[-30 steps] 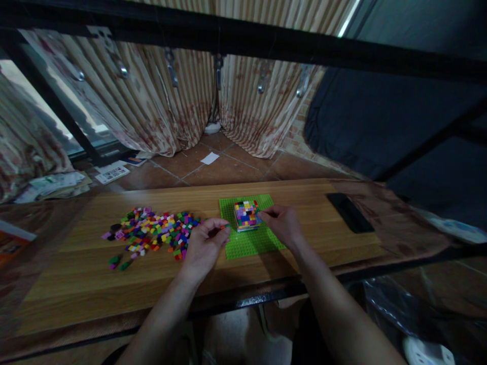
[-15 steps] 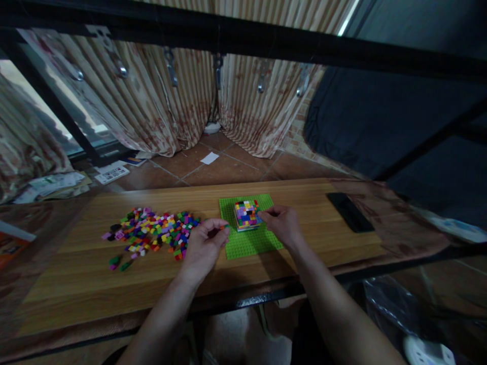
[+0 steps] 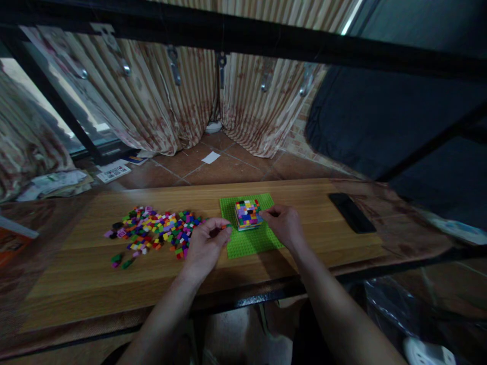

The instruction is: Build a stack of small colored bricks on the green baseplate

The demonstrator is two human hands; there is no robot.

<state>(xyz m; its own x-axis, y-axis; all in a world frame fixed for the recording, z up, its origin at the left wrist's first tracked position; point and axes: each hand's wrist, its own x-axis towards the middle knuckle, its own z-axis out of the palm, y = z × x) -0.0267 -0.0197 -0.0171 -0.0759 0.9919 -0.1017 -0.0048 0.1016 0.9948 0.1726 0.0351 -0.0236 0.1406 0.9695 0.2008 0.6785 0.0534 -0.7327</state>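
A block of many-coloured toy bricks [image 3: 247,214] stands on a green studded baseplate [image 3: 249,245] on the wooden tabletop. My left hand [image 3: 207,244] is closed in a pinch over the baseplate's left edge, apart from the block. Small green and orange toy bricks [image 3: 229,226] show at its fingertips. From the right, my right hand [image 3: 284,223] reaches to the block's right side, thumb and fingers pinched together. Whatever sits between those fingertips is too small to make out. To the left of my left hand lies a loose pile of small coloured bricks [image 3: 163,228].
A black phone-like slab [image 3: 352,213] lies at the right of the wooden tabletop [image 3: 152,289]. Two dark green pieces [image 3: 127,264] lie before the pile. A dark bar [image 3: 243,33] with metal hooks crosses above. Curtains hang behind, and papers [image 3: 53,183] lie at far left.
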